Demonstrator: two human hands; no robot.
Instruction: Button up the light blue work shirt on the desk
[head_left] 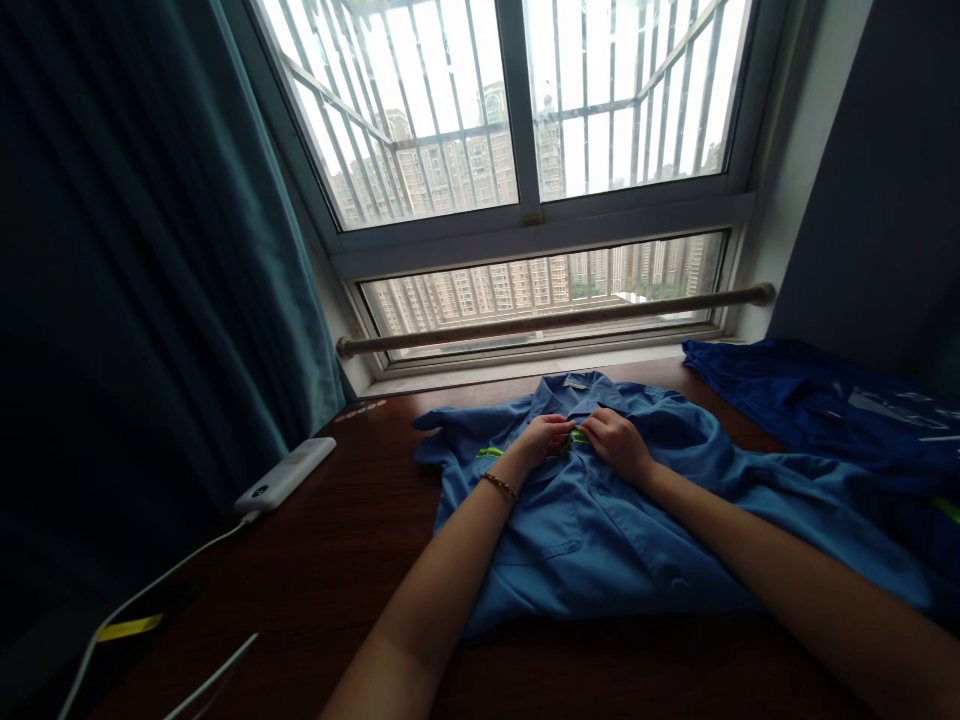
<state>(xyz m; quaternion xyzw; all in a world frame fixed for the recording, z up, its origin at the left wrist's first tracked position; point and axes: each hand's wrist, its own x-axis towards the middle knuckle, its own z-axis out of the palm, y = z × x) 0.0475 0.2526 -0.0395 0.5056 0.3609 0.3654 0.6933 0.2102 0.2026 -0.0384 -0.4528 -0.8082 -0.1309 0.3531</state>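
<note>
A blue work shirt (592, 530) with a green-yellow stripe lies flat on the dark wooden table (330, 570), collar toward the window. My left hand (541, 438) and my right hand (616, 440) meet at the shirt's front just below the collar. Both have their fingers curled in a pinch on the fabric at the stripe. A beaded bracelet (499, 486) sits on my left wrist. What lies between the fingertips besides cloth is too small to make out.
A darker blue garment (825, 400) lies at the right of the table. A white power bank (286, 472) with a white cable (150, 590) rests at the left. A teal curtain (150, 250) hangs at the left. Behind the table stand a rail (555, 318) and the barred window (525, 120).
</note>
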